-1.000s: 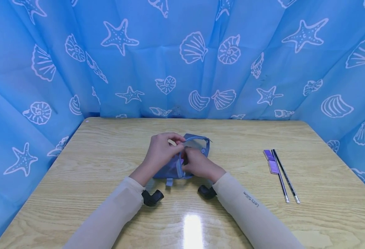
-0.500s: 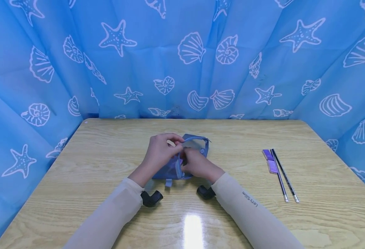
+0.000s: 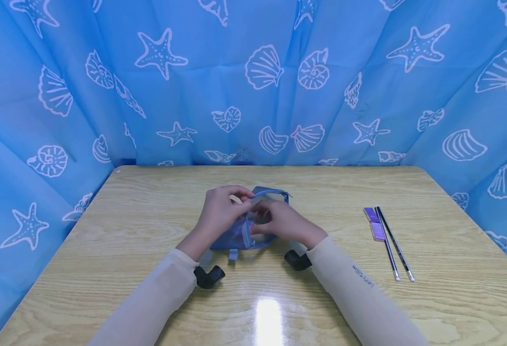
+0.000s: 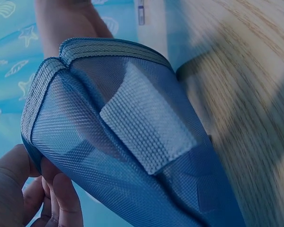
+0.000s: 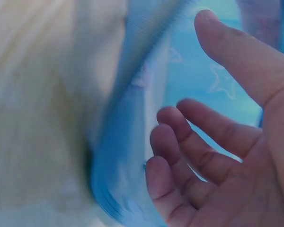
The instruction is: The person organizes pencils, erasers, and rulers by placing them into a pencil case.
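Note:
A blue mesh zip pouch (image 3: 227,239) lies at the middle of the table, its zipped mouth spread towards the right. Thumb and fingertips of my left hand (image 3: 221,209) pinch the upper rim of that mouth. In the left wrist view the pouch (image 4: 180,165) shows a pale fabric tab (image 4: 146,120) on its end seam. My right hand (image 3: 285,221) is at the mouth, fingertips just within the rim. The right wrist view shows this hand (image 5: 241,194) with thumb and fingers apart and nothing between them. A small purple patch shows at the pouch's opening.
To the right on the wooden table (image 3: 331,288) lie two dark pencils (image 3: 395,243) with white ends, and purple blocks (image 3: 378,231) beside them. Black wrist cameras (image 3: 209,277) jut out under both wrists. A blue shell-patterned curtain (image 3: 232,72) stands behind the table.
My right hand has drawn back slightly to the right, and its thumb and fingers have spread apart. The left hand keeps its pinch on the pouch rim.

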{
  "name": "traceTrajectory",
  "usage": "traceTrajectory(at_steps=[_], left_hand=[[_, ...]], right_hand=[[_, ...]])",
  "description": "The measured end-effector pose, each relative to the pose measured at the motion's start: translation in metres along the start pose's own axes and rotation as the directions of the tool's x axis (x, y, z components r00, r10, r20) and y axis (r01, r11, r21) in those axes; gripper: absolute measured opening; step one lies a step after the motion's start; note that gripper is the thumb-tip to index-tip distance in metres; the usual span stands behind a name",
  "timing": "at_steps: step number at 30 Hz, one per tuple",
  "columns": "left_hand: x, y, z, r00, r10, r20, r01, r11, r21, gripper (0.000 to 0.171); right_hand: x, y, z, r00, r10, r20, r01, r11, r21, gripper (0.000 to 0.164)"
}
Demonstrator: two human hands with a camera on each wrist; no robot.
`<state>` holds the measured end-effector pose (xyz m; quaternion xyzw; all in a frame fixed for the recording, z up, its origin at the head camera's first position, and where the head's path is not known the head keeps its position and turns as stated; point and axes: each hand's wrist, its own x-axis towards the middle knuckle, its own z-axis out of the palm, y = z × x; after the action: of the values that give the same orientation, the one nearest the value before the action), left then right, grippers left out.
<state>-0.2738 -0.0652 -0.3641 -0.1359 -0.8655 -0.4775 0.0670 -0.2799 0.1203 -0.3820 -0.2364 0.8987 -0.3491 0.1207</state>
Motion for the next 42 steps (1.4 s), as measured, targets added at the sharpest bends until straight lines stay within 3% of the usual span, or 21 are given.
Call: traceTrajectory(at_steps=[8,15,22,29,33,42], left_hand=[[0.000,-0.001,0.000,1.000,0.000,0.004,0.000,1.000,-0.017,0.016],[-0.001,-0.001,0.001,1.000,-0.009,0.004,0.009,1.000,-0.028,0.014],[-0.001,-0.001,0.002,1.000,-0.015,0.002,0.015,1.000,-0.024,0.014],[-0.001,0.000,0.001,1.000,-0.017,0.005,0.017,0.999,-0.030,0.014],[-0.001,0.000,0.001,1.000,-0.019,0.007,0.019,0.999,-0.032,0.014],[-0.001,-0.001,0.001,1.000,-0.011,0.006,0.011,1.000,-0.027,0.014]], right_hand=[[-0.021,0.003,-0.033,0.998,-0.056,0.002,0.056,0.997,-0.052,0.036],[-0.040,0.019,-0.061,0.989,-0.054,-0.136,0.042,0.995,-0.090,0.026],[-0.062,0.046,-0.082,0.964,0.018,-0.267,-0.067,0.983,-0.173,0.022],[-0.081,0.072,-0.107,0.947,0.041,-0.319,-0.109,0.974,-0.198,0.026],[-0.093,0.087,-0.120,0.934,0.094,-0.343,-0.171,0.965,-0.199,0.029],[-0.108,0.113,-0.134,0.898,0.198,-0.392,-0.308,0.920,-0.242,0.033]])
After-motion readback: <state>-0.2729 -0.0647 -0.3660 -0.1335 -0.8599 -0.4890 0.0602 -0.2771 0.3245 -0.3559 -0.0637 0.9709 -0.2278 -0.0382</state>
